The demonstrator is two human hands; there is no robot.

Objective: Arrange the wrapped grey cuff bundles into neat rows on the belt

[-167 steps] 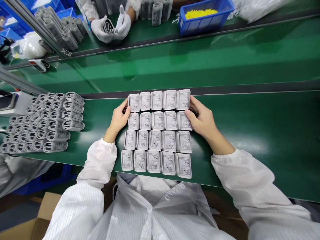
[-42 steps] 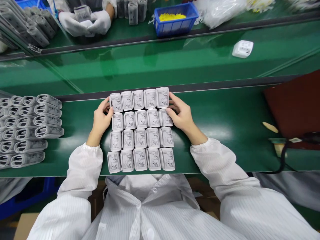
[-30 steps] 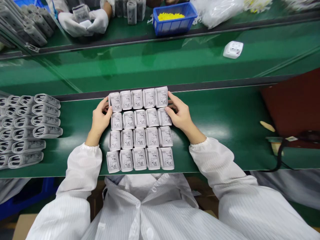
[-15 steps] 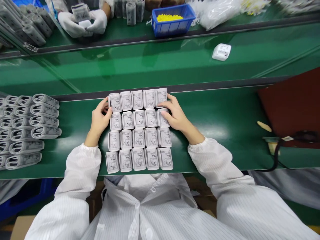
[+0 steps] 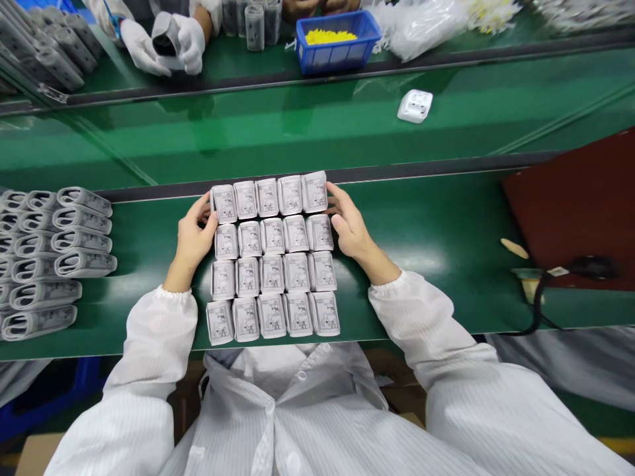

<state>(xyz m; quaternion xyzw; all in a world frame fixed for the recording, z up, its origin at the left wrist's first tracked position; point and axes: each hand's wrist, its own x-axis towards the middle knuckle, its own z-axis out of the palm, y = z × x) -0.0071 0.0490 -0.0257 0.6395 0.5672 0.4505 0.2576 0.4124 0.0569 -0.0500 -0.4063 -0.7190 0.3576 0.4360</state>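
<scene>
A block of grey-printed white rolled packets [image 5: 272,258] lies flat on the green conveyor belt [image 5: 426,231] in tidy rows, directly in front of me. My left hand [image 5: 193,235] touches the block's left edge, its fingers against the end packets of the top rows. My right hand [image 5: 350,228] rests against the right end of the top two rows, with its fingers spread. Neither hand lifts anything. To the left lies a stack of similar rolled packets [image 5: 82,244], turned with their open ends showing.
A dark red board [image 5: 565,211] and a black cable [image 5: 536,305] lie at the right. Beyond, a white box [image 5: 415,106] sits on a further belt. At the far bench, a co-worker's gloved hands [image 5: 163,46] hold a rolled packet beside a blue bin [image 5: 337,43] of yellow pieces.
My right hand has drawn back from the top of the packets to the block's right edge. The white box has travelled left along the far belt, and the view has drifted slightly left.
</scene>
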